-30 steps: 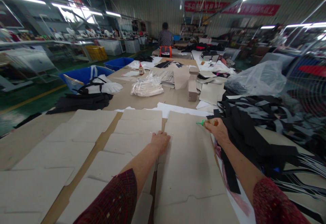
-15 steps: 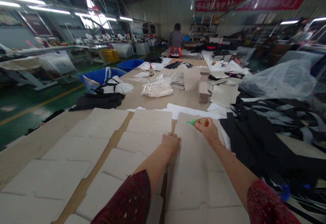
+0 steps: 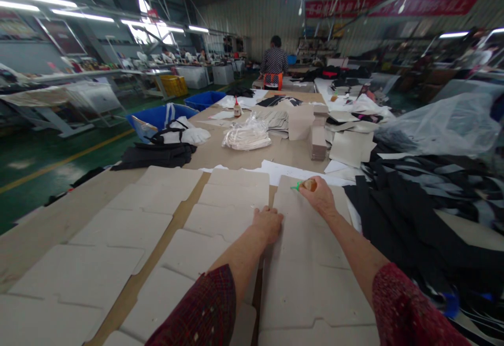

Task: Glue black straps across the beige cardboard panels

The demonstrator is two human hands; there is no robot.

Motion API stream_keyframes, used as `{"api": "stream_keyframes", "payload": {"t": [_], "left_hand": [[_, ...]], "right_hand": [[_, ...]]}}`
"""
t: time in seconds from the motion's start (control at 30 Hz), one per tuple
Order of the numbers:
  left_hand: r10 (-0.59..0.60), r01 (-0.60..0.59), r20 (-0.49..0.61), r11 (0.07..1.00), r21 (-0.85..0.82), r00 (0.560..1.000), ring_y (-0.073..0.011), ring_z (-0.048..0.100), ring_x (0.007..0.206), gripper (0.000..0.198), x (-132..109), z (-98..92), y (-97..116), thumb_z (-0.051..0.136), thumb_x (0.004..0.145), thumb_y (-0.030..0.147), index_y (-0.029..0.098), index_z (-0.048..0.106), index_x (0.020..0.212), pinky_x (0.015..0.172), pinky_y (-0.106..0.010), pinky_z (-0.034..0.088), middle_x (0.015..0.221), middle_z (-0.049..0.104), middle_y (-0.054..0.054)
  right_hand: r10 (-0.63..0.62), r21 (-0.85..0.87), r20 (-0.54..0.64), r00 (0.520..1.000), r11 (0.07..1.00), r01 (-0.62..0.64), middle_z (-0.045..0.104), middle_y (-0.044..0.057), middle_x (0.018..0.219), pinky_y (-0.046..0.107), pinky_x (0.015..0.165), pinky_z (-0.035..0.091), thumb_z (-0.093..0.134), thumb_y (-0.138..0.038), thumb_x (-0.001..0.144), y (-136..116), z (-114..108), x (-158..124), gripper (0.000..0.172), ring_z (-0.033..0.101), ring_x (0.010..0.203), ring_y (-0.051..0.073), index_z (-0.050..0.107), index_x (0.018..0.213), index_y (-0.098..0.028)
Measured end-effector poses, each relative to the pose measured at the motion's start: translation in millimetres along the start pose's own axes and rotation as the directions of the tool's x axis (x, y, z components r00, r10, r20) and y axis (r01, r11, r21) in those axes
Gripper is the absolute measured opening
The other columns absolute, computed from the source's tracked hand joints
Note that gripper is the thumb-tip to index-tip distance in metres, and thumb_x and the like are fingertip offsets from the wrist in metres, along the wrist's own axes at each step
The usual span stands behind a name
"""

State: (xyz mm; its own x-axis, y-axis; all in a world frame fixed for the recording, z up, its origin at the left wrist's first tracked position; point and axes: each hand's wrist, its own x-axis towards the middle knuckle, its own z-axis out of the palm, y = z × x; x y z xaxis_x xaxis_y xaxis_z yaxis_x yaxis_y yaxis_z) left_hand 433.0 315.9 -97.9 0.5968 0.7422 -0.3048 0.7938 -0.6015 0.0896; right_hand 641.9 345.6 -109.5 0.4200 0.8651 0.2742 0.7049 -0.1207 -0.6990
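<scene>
Grey card pieces [image 3: 220, 215] lie overlapped in rows across the brown table [image 3: 51, 220]. My left hand [image 3: 268, 223] rests knuckles-up on the left edge of the right-hand row of card [image 3: 307, 262], fingers curled down onto it. My right hand [image 3: 319, 197] is closed round a small amber glue bottle [image 3: 309, 184] with a green nozzle pointing left, its tip over the far end of that same row.
Black fabric strips [image 3: 409, 204] are heaped along the right side. Farther up the table are a bundle of white cords in plastic [image 3: 246, 138], stacked card blocks [image 3: 318, 141] and a glue bottle [image 3: 237, 108]. A blue bin [image 3: 157, 117] stands left. A person [image 3: 274, 65] works at the far end.
My right hand with the glue bottle has slid left along the far end of the card row. My left hand has stayed pressed on the card. The camera has turned slightly.
</scene>
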Motion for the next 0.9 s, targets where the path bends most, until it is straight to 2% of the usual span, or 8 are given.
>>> {"api": "stream_keyframes", "payload": {"t": [0.17,0.27,0.4,0.5,0.6,0.7,0.8,0.9], "left_hand": [[0.000,0.000,0.008,1.000,-0.004,1.000,-0.0312,0.050,0.125,0.031,0,0.4,-1,0.061,0.080,0.015,0.025,0.064,0.109,0.100,-0.057,0.044,0.128,0.060,-0.009],[0.001,-0.001,0.011,1.000,-0.012,1.000,-0.0311,0.050,0.126,0.031,1,-0.2,-1,0.061,0.080,0.015,0.025,0.064,0.109,0.101,-0.058,0.043,0.128,0.060,-0.009],[-0.002,0.002,0.026,1.000,-0.009,1.000,-0.0308,0.050,0.126,0.032,1,-1.6,0,0.062,0.078,0.015,0.025,0.063,0.109,0.102,-0.059,0.043,0.128,0.060,-0.008],[-0.010,0.009,0.039,1.000,0.011,0.999,-0.0304,0.049,0.126,0.036,1,-2.3,0,0.068,0.075,0.016,0.025,0.062,0.109,0.102,-0.058,0.043,0.130,0.059,-0.007],[-0.024,0.022,0.037,0.999,0.034,0.999,-0.0288,0.049,0.126,0.039,3,-3.0,-1,0.069,0.074,0.016,0.027,0.062,0.110,0.101,-0.054,0.044,0.133,0.058,-0.006],[-0.024,0.022,0.032,0.998,0.055,0.999,-0.0262,0.051,0.124,0.037,3,-5.9,0,0.066,0.077,0.014,0.029,0.062,0.111,0.100,-0.049,0.044,0.131,0.059,-0.005],[-0.007,0.003,0.042,0.996,0.087,0.999,-0.0262,0.050,0.123,0.037,-2,-10.1,2,0.066,0.079,0.013,0.027,0.063,0.113,0.097,-0.045,0.044,0.131,0.059,-0.006],[0.021,-0.026,0.037,0.990,0.140,0.999,-0.0271,0.044,0.125,0.039,0,-11.0,2,0.067,0.081,0.015,0.022,0.062,0.119,0.098,-0.042,0.039,0.134,0.055,-0.005]], "right_hand": [[0.010,-0.013,0.021,1.000,1.000,-0.010,0.058,0.001,0.085,0.033,0.072,0.038,0.073,-0.043,0.066,0,-13,3,0.033,0.052,0.077,0.020,0.058,0.089,-0.024],[0.133,0.214,0.029,0.991,0.967,-0.136,0.054,-0.003,0.072,0.032,0.070,0.037,0.082,-0.038,0.054,0,-18,0,0.036,0.049,0.072,0.019,0.060,0.079,-0.024],[0.305,0.519,0.038,0.951,0.808,-0.280,0.055,-0.004,0.069,0.031,0.067,0.042,0.088,-0.031,0.041,-1,-7,-11,0.044,0.051,0.072,0.018,0.061,0.076,-0.023],[0.392,0.693,0.056,0.918,0.647,-0.318,0.061,-0.002,0.079,0.032,0.063,0.050,0.082,-0.040,0.051,-4,6,-23,0.046,0.059,0.073,0.019,0.057,0.086,-0.024],[0.439,0.839,0.091,0.894,0.450,-0.306,0.066,0.000,0.088,0.035,0.066,0.057,0.066,-0.052,0.067,-7,0,-43,0.040,0.066,0.078,0.019,0.052,0.093,-0.025],[0.468,0.901,0.212,0.858,0.245,-0.357,0.070,0.004,0.086,0.034,0.068,0.059,0.056,-0.054,0.077,-5,-30,-84,0.039,0.069,0.081,0.020,0.057,0.098,-0.022],[0.495,0.908,0.387,0.778,-0.059,-0.414,0.070,0.004,0.080,0.026,0.058,0.056,0.055,-0.058,0.083,-5,-71,-151,0.042,0.067,0.070,0.016,0.063,0.100,-0.020],[0.565,0.899,0.428,0.705,-0.189,-0.395,0.068,0.002,0.075,0.020,0.047,0.047,0.062,-0.056,0.083,-14,-101,-230,0.040,0.059,0.057,0.011,0.065,0.099,-0.020]]}}
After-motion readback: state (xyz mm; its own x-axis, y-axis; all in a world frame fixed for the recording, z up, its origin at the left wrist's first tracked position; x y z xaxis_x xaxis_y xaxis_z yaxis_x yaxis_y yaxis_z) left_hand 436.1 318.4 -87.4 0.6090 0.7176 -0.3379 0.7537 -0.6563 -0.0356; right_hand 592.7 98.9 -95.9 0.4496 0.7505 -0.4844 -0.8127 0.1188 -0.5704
